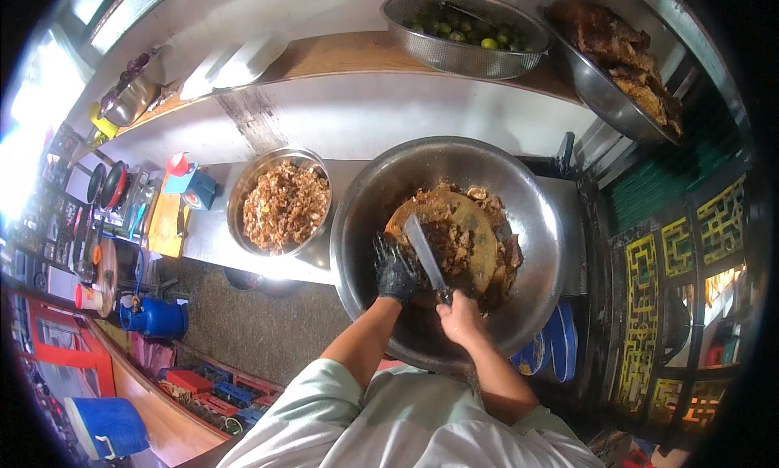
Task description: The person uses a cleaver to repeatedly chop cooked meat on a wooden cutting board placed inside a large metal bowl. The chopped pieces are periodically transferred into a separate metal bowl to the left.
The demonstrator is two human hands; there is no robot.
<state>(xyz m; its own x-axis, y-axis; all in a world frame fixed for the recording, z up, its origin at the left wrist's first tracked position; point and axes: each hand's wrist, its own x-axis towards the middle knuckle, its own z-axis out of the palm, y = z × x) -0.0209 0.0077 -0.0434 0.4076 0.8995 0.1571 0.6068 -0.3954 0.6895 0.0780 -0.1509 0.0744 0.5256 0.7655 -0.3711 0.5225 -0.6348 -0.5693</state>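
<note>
A large steel basin [541, 224] stands before me with a round cutting board [484, 231] inside it. Dark chopped meat [453, 246] lies on the board, and bigger browned pieces [508, 258] lie around its right side. My right hand [461, 318], bare, is closed on the handle of a knife [426, 249], whose broad blade points up and left over the board. In a black glove, my left hand [395, 279] is at the board's left edge, beside the blade; its fingers are blurred, and whether they hold anything is not clear.
Left of the basin, a steel bowl [327, 209] holds chopped food. The wooden shelf [341, 54] above bears a perforated basket [468, 60] of green citrus fruit and a tilted bowl [608, 103] of browned meat. A blue scale [198, 188] and a yellow board [163, 224] are further left.
</note>
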